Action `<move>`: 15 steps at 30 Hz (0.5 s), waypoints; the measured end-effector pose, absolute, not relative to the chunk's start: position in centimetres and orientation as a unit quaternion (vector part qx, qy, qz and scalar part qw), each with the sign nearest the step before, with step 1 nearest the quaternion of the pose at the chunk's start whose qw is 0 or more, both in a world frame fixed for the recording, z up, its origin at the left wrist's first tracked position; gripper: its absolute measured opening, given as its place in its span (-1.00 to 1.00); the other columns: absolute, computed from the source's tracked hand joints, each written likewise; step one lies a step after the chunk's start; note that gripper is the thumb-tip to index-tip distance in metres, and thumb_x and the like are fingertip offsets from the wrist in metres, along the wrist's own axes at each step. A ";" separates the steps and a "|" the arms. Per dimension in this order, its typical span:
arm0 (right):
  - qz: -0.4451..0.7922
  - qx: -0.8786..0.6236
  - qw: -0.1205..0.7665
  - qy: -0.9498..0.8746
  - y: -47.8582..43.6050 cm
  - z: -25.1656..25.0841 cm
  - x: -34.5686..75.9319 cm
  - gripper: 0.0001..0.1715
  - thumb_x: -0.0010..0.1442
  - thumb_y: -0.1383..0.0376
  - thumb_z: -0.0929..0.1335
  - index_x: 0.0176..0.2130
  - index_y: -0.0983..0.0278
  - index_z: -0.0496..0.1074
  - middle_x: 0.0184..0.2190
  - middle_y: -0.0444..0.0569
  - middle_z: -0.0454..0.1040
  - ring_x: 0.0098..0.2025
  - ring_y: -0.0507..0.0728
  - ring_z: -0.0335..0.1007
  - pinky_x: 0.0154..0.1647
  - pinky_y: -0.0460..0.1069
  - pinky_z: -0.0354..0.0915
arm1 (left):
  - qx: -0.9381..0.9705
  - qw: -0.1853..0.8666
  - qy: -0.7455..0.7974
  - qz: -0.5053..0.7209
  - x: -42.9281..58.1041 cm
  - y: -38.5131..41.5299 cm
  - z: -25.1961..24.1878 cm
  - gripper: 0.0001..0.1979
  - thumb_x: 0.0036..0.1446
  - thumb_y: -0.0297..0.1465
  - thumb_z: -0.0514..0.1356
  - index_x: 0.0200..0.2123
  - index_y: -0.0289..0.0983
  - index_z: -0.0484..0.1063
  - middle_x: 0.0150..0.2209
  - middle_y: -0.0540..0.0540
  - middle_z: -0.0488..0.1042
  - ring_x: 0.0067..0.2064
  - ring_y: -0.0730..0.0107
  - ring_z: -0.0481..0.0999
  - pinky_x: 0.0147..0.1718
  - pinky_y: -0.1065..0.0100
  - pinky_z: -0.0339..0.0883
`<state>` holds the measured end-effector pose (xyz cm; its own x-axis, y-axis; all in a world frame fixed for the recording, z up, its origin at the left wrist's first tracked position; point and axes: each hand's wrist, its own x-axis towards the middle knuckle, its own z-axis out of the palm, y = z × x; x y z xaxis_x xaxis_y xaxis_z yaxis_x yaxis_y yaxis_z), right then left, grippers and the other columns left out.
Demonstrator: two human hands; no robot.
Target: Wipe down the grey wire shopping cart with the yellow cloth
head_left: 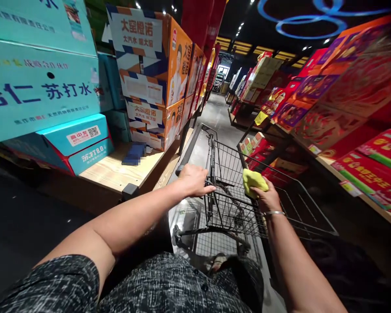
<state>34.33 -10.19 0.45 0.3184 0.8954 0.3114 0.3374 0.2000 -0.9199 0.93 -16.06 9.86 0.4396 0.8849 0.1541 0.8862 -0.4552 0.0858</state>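
Note:
A black wire shopping cart (pixel 230 204) stands in front of me, tilted in the view. My left hand (pixel 193 179) is wrapped round its handle at the left end, with the thumb pointing right. A crumpled yellow cloth (pixel 254 181) is held in my right hand (pixel 270 195), over the cart's right side. A metal bracelet (pixel 275 213) circles my right wrist. The part of the cart basket that shows holds nothing I can make out.
Stacked orange and white cartons (pixel 148 78), teal boxes (pixel 35 82) and a dark blue item (pixel 133 154) sit on a wooden shelf (pixel 109 176) at the left. Red boxes (pixel 374 174) line the right shelf. A grey aisle floor (pixel 217 108) runs ahead.

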 end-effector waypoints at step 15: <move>0.302 -0.426 0.689 -0.502 -8.2 3.7 17.2 -0.23 -0.17 -0.07 0.52 -0.10 0.15 0.19 -0.03 -0.04 0.40 -0.11 0.09 0.41 -0.06 0.04 0.39 | -0.654 -0.561 -0.402 -0.311 0.2 -9.0 11.6 -0.46 0.27 -0.23 0.29 0.24 -0.26 0.31 -0.09 -0.17 0.58 -0.28 0.40 0.59 -0.24 0.34 0.46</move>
<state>17.15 -8.16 3.70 0.3128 0.8442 0.4352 0.0123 0.4545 -0.8906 0.24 -8.98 11.57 0.4844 0.8738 -0.0438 0.1766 -0.0486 0.9831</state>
